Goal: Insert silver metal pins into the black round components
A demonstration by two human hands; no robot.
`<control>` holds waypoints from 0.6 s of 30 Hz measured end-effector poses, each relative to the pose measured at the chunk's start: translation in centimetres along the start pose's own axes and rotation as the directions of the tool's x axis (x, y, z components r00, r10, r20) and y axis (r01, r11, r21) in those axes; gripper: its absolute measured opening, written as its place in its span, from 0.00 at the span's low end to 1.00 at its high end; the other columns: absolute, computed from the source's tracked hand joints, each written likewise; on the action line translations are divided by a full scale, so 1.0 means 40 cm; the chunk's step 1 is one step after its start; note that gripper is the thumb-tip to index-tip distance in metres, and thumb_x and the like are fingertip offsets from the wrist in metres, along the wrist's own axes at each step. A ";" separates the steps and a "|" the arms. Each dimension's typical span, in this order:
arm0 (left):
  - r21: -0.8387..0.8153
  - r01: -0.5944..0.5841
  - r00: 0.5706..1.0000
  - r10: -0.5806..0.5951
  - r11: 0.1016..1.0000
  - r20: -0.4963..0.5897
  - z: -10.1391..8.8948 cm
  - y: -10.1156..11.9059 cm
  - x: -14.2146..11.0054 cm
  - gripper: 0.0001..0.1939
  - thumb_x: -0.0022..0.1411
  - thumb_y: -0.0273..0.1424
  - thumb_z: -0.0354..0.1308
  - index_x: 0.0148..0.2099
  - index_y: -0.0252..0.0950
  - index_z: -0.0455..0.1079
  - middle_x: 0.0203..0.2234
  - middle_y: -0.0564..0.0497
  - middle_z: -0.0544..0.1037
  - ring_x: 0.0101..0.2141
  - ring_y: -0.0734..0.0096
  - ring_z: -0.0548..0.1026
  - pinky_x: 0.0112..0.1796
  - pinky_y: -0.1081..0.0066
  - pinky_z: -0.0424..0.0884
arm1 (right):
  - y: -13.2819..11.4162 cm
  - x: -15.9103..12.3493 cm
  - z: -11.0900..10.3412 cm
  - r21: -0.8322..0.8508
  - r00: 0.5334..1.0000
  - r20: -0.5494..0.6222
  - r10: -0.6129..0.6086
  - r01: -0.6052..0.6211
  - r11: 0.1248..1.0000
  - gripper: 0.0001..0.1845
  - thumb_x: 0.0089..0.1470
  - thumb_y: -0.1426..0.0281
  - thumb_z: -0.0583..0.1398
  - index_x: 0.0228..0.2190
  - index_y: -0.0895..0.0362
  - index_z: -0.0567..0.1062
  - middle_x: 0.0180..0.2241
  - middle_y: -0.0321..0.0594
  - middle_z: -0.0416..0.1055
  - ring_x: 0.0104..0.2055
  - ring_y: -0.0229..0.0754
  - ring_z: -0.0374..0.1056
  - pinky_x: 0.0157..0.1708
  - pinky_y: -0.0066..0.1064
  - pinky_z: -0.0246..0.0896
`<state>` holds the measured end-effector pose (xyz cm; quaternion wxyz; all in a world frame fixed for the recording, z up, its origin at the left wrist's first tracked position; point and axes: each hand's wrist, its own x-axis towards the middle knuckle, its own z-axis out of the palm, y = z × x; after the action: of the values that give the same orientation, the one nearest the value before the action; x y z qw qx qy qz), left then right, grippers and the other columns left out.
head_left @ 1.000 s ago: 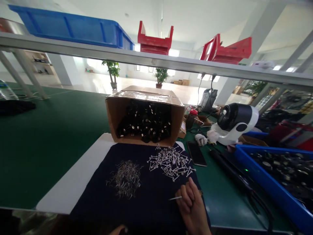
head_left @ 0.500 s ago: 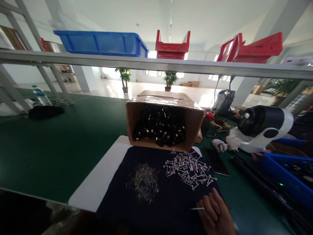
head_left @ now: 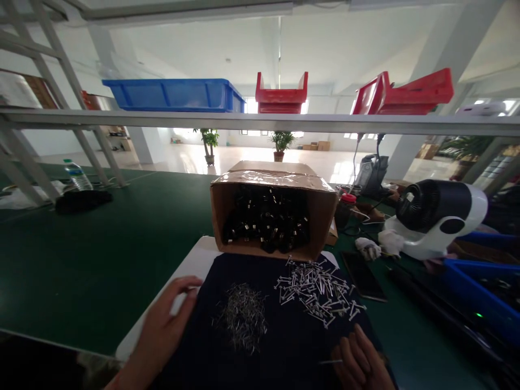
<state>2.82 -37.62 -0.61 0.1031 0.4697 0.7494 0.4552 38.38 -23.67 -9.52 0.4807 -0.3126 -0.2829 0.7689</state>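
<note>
My right hand (head_left: 361, 360) is closed at the lower right, its fingers curled round a thin silvery pin (head_left: 331, 362) whose end pokes out to the left. Just beyond it lies a loose pile of headed metal pins (head_left: 320, 287) on the dark cloth (head_left: 284, 336). My left hand (head_left: 168, 319) hovers at the cloth's left edge, thumb and forefinger curved with a gap between them and nothing visible in them. To its right is a heap of small, thin wire-like metal pieces (head_left: 244, 317). Behind both piles, a cardboard box (head_left: 274, 176) on its side holds many black parts with shiny metal bits.
A phone (head_left: 363, 276), crumpled white gloves (head_left: 368, 248), a black-and-white fan (head_left: 439, 216) and a blue bin (head_left: 479, 292) stand on the right. A bottle (head_left: 77, 176) and black cloth (head_left: 83, 201) are far left. Overhead, a shelf (head_left: 268, 122) carries blue and red bins.
My left hand has come into view from the lower left, over the white board's edge. The right hand keeps its pin near the same spot. The view has tilted up slightly.
</note>
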 end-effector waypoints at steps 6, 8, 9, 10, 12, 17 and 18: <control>0.091 -0.549 0.772 0.462 0.831 0.437 0.362 0.208 0.287 0.14 0.65 0.24 0.54 0.51 0.36 0.72 0.51 0.44 0.78 0.55 0.60 0.71 0.58 0.58 0.66 | 0.010 0.003 0.010 0.046 1.000 0.012 -0.020 0.020 0.999 0.34 0.52 0.50 0.69 0.15 0.56 0.57 0.13 0.28 0.50 0.15 0.29 0.44 0.16 0.25 0.40; 0.105 -0.570 0.759 0.474 0.815 0.447 0.441 0.227 0.353 0.13 0.65 0.25 0.57 0.51 0.34 0.72 0.51 0.43 0.77 0.56 0.57 0.70 0.59 0.52 0.65 | 0.013 0.004 0.015 0.037 0.999 0.033 -0.033 0.032 0.999 0.35 0.52 0.48 0.68 0.14 0.55 0.57 0.13 0.28 0.49 0.14 0.29 0.43 0.16 0.25 0.39; 0.111 -0.573 0.758 0.474 0.812 0.447 0.470 0.232 0.378 0.11 0.65 0.27 0.58 0.50 0.34 0.73 0.50 0.43 0.77 0.55 0.56 0.71 0.59 0.49 0.64 | 0.015 0.003 0.019 0.026 0.998 0.040 -0.043 0.042 0.999 0.36 0.52 0.47 0.67 0.14 0.55 0.56 0.12 0.28 0.49 0.14 0.29 0.43 0.16 0.25 0.38; 0.114 -0.573 0.760 0.474 0.812 0.444 0.490 0.236 0.398 0.09 0.65 0.29 0.59 0.47 0.34 0.73 0.49 0.44 0.77 0.54 0.55 0.71 0.58 0.47 0.64 | 0.016 0.003 0.023 0.013 0.998 0.040 -0.056 0.056 0.998 0.36 0.52 0.46 0.67 0.14 0.55 0.56 0.12 0.28 0.48 0.14 0.28 0.43 0.16 0.25 0.37; 0.102 -0.564 0.767 0.474 0.820 0.431 0.507 0.241 0.420 0.07 0.66 0.32 0.60 0.43 0.34 0.74 0.45 0.45 0.78 0.53 0.56 0.72 0.58 0.47 0.64 | 0.018 0.002 0.030 -0.011 0.996 0.033 -0.082 0.082 0.997 0.36 0.53 0.46 0.66 0.14 0.55 0.56 0.12 0.27 0.47 0.14 0.28 0.42 0.16 0.25 0.36; -0.058 -0.507 0.788 0.490 0.860 0.374 0.432 0.239 0.374 0.07 0.65 0.26 0.55 0.43 0.35 0.73 0.44 0.45 0.77 0.48 0.61 0.74 0.54 0.54 0.68 | 0.016 0.003 0.027 -0.046 0.992 0.055 -0.111 0.113 0.992 0.38 0.51 0.44 0.66 0.12 0.55 0.56 0.12 0.28 0.46 0.14 0.28 0.42 0.16 0.25 0.37; -0.108 -0.488 0.790 0.491 0.866 0.367 0.403 0.237 0.347 0.08 0.64 0.24 0.53 0.43 0.35 0.73 0.44 0.46 0.77 0.47 0.62 0.74 0.53 0.57 0.68 | 0.016 0.001 0.029 -0.065 0.992 0.062 -0.110 0.114 0.991 0.37 0.49 0.43 0.67 0.13 0.56 0.59 0.12 0.28 0.48 0.14 0.29 0.42 0.15 0.25 0.38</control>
<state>10.54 -15.75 1.46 0.1278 0.7267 0.5655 0.3686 37.15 -24.04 -9.23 0.5036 -0.2902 -0.3400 0.7394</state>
